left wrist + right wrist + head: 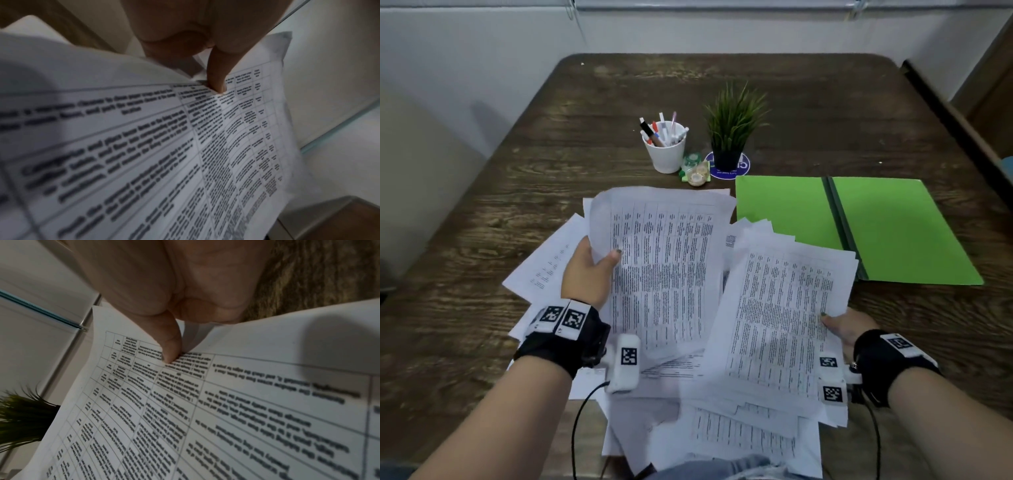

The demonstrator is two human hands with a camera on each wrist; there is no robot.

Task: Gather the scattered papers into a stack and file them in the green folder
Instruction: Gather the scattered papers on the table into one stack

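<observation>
I hold 2 thin, floppy bundles of papers (667, 267), my left hand (589, 270) and right hand (849, 329) each pinching an edge, thumb on top.

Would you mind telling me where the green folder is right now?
In the head view, the green folder lies open on the table's right side, beside the potted plant, its near-left corner under the scattered papers.

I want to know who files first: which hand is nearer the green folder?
Right. The right hand grips a bundle of papers just below the green folder's near edge; the left hand holds a sheet farther left, across the pile.
</observation>
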